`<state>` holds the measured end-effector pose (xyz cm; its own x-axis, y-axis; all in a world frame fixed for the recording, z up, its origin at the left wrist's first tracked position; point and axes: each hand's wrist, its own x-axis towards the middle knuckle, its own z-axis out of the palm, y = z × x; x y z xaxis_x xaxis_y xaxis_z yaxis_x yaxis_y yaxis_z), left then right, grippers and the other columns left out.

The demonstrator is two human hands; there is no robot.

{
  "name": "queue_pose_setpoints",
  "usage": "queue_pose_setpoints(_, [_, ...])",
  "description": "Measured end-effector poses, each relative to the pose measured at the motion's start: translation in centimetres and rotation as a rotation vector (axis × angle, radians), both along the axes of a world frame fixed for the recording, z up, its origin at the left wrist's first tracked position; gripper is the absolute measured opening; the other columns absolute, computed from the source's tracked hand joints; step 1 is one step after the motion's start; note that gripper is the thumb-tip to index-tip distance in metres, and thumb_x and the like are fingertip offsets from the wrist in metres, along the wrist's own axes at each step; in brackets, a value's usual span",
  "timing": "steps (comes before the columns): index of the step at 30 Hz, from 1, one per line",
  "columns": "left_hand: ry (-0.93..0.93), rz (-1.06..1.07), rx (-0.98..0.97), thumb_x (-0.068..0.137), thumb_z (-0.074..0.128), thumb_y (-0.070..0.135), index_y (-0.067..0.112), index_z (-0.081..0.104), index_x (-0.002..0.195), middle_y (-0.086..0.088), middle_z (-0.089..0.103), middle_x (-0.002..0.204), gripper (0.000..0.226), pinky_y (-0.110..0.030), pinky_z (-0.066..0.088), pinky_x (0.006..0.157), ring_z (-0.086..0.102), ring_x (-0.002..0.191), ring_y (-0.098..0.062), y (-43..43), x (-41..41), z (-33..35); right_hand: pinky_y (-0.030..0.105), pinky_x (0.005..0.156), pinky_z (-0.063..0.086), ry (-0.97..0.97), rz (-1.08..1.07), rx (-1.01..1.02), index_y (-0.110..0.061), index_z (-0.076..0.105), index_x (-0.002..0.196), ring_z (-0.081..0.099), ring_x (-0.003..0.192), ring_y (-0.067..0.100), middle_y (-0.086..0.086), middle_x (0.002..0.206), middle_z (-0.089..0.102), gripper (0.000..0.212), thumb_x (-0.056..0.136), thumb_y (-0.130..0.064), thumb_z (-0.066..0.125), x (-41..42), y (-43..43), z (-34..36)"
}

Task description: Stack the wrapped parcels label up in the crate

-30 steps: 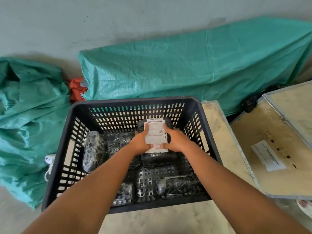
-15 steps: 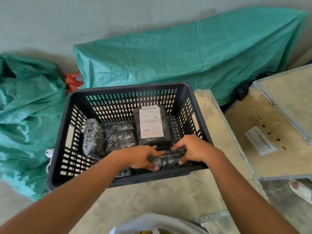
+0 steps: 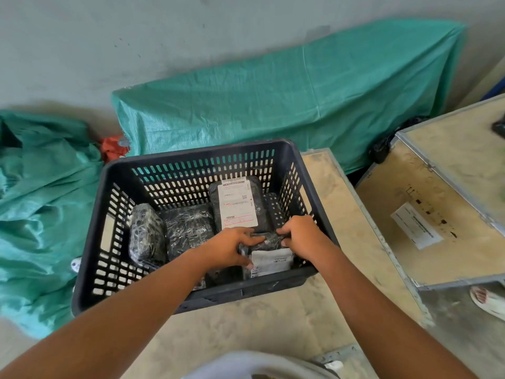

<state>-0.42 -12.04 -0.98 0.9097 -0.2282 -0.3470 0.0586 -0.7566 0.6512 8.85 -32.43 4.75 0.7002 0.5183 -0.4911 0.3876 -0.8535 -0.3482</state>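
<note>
A black slotted crate sits on a plywood board. Inside at the back right lies a black wrapped parcel with its white label facing up. Two more black wrapped parcels lie at the left, no labels showing. At the crate's near right, my left hand and my right hand both grip a black wrapped parcel. It is tilted, with its white label facing me.
Green tarps cover things behind the crate and on the left. A wooden box with metal edging and a paper label stands at the right. A sandalled foot shows at the lower right.
My hands let go of the labelled parcel at the back of the crate, moved to the near side, took hold of another parcel and tipped it so that its label shows.
</note>
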Motion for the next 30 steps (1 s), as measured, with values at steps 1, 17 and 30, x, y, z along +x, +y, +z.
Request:
queue_pose_setpoints(1, [-0.045, -0.001, -0.008, 0.076, 0.087, 0.026, 0.026, 0.060, 0.140, -0.002, 0.061, 0.137, 0.069, -0.033, 0.040, 0.108, 0.053, 0.125, -0.020, -0.2, 0.2, -0.2, 0.029, 0.103, 0.046, 0.018, -0.010, -0.009, -0.010, 0.064, 0.139, 0.062, 0.122, 0.028, 0.011, 0.137, 0.065, 0.040, 0.099, -0.011, 0.064, 0.0, 0.0, 0.1])
queue_pose_setpoints(17, [-0.150, 0.377, -0.364, 0.073, 0.084, 0.049, 0.049, 0.072, 0.116, 0.021, 0.073, 0.114, 0.045, -0.032, 0.060, 0.085, 0.072, 0.092, -0.008, 4.5, -2.0, 9.3, 0.025, 0.108, 0.045, -0.020, -0.124, 0.892, -0.039, 0.078, 0.113, 0.046, 0.140, 0.004, -0.009, 0.155, 0.049, 0.037, 0.084, -0.018, 0.084, -1.0, -1.6, 1.2])
queue_pose_setpoints(30, [-0.448, 0.534, -0.676, 0.078, 0.081, 0.023, 0.028, 0.077, 0.117, 0.002, 0.074, 0.120, 0.039, -0.035, 0.058, 0.090, 0.070, 0.111, -0.018, 6.1, -1.0, 20.1, 0.032, 0.117, 0.037, 0.116, -0.110, 1.162, -0.051, 0.069, 0.125, 0.048, 0.138, 0.000, -0.022, 0.137, 0.063, 0.066, 0.064, -0.045, 0.091, -1.4, 1.0, 8.7])
